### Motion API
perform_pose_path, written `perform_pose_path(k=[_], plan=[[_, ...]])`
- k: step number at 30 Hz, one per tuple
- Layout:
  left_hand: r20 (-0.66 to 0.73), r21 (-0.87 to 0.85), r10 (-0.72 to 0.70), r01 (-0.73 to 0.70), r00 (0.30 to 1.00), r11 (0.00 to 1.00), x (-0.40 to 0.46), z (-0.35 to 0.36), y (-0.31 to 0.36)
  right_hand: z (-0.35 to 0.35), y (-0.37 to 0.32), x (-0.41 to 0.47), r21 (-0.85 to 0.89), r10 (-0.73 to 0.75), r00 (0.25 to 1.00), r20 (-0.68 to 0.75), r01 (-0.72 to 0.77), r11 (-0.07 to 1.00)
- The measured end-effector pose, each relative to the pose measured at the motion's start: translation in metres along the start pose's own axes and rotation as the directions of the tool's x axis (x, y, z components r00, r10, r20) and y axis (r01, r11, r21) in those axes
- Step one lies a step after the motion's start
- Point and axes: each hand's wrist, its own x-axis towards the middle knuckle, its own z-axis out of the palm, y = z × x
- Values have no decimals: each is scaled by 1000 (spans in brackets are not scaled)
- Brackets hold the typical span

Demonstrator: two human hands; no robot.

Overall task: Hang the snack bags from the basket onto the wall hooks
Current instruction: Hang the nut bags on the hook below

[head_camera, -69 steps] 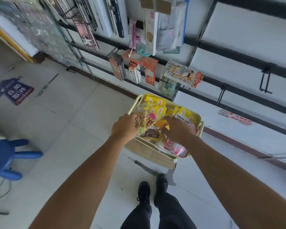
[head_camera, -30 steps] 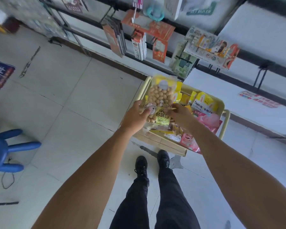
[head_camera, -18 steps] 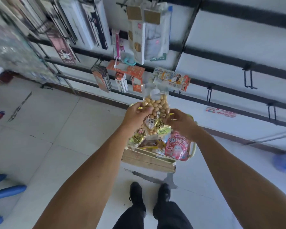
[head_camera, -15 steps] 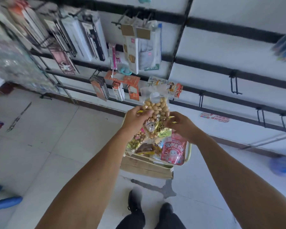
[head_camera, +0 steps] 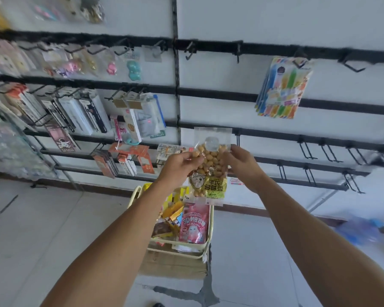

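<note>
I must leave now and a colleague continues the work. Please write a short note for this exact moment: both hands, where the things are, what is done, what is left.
Left hand: grips the left edge of the peanut bag.
Right hand: grips its right edge.
The bag is held upright in front of the wall, above the basket, not yet on a hook.
Empty hooks are on the rails to the right.
Done: one bag lifted out.
Left: hang this bag, then the pink bag and the other snacks in the basket.

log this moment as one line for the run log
step: hang | left hand: pinching nut bag | right hand: pinching it | hook: not reached | basket: still stocked
</note>
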Motion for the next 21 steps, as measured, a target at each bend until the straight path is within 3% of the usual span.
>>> perform_pose_path(k=[6,14,21], plan=[[64,83,96,-101,993,991,-13,59,50,-67,-8,-37,47,-19,993,-115,24,999],[-14,-81,156,-157,988,984,-5,132,103,-125,-20,-68,67,-50,994,-97,57,996],[77,-34,225,-223,971,974,24,174,133,-169,-26,-57,-36,-143,945,-296,138,990]])
